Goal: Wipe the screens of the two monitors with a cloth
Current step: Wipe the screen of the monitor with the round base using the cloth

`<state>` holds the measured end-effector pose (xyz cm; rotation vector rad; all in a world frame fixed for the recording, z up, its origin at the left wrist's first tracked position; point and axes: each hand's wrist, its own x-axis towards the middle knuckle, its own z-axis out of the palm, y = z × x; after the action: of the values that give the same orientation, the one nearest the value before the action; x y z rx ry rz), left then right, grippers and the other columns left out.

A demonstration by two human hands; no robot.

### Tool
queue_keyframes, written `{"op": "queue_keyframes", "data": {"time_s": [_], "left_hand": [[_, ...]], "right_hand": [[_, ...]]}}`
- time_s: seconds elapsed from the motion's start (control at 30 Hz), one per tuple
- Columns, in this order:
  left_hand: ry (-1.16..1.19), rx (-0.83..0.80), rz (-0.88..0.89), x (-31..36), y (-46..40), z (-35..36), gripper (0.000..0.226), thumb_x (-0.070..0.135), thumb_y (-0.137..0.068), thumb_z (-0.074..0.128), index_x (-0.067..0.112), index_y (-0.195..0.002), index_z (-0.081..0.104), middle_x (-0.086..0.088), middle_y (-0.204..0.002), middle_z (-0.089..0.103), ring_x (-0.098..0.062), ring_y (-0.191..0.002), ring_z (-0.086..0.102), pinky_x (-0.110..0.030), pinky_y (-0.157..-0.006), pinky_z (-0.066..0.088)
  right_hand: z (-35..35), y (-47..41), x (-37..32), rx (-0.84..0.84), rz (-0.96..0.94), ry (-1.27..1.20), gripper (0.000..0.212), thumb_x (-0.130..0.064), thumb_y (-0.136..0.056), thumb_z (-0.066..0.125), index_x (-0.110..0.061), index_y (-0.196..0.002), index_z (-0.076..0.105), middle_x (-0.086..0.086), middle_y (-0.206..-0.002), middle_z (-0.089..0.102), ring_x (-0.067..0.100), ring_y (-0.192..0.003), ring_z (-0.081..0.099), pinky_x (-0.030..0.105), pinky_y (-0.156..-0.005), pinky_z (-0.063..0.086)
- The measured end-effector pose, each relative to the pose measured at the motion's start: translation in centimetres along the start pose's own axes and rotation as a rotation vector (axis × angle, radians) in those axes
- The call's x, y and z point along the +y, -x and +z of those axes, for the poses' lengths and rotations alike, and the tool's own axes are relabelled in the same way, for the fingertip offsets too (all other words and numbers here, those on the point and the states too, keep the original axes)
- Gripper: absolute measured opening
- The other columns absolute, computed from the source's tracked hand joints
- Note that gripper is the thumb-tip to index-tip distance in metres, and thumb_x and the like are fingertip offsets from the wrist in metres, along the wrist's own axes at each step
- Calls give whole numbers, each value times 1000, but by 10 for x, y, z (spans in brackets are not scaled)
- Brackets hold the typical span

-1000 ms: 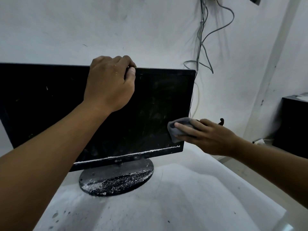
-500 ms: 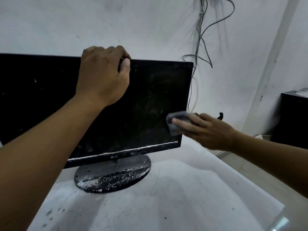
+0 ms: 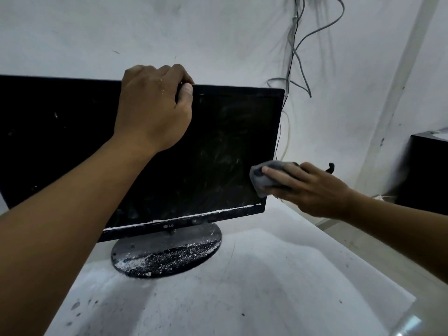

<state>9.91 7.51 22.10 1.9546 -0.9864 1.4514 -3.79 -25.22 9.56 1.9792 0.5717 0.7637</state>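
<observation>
A black LG monitor (image 3: 218, 146) with a dusty, smeared screen stands on a round base (image 3: 167, 255) speckled with white flecks. My left hand (image 3: 155, 107) grips its top edge, fingers curled over the back and thumb on the front bezel. My right hand (image 3: 305, 187) presses a grey cloth (image 3: 260, 178) against the screen's lower right edge, fingers laid over the cloth. A second dark monitor (image 3: 426, 173) stands at the far right, cut off by the frame.
The monitor sits on a white table (image 3: 266, 299) with dark specks, whose right edge runs diagonally. Grey cables (image 3: 298, 52) hang down the white wall behind the monitor's right side. Floor shows beyond the table at the right.
The cloth and my right hand have stayed at the screen's lower right edge, shifting slightly. My left hand keeps its grip on the top edge. The view has shifted a little.
</observation>
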Motion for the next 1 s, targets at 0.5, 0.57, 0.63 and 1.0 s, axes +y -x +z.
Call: {"op": "queue_keyframes", "data": {"time_s": [0.5,0.57,0.63,1.0], "left_hand": [[-14,-7,-6,-2,1,-1,24,27,-100,44,17,-102,66,0,-96,70,-27,-93,59,-36,-101,27],[-17,-10,-5,-2,1,-1,24,27,-100,44,17,-102,66,0,-97,70,-27,-94,59,-36,-100,27],[-18,-19,-6,-2,1,0,25,27,-100,43,17,-102,66,-1,-97,70,-27,-94,58,-37,-100,27],[-62,-26,-24,-3,3,3,25,31,-100,39,22,-102,62,5,-99,69,-23,-92,56,-34,-89,24]], "right_hand": [[-2,-13,-12,76,183,-117,58,-5,-92,42,-24,-147,43,21,-162,24,40,-133,44,45,-81,46],[4,-4,-29,-6,65,-111,69,-8,-89,45,-23,-155,29,18,-165,19,40,-134,43,45,-85,43],[8,1,-40,-54,17,-100,70,-13,-94,43,-19,-160,18,15,-165,18,39,-134,43,44,-89,41],[-9,-37,5,165,235,-69,57,-6,-99,32,-15,-156,35,19,-165,22,39,-132,45,43,-82,45]]}}
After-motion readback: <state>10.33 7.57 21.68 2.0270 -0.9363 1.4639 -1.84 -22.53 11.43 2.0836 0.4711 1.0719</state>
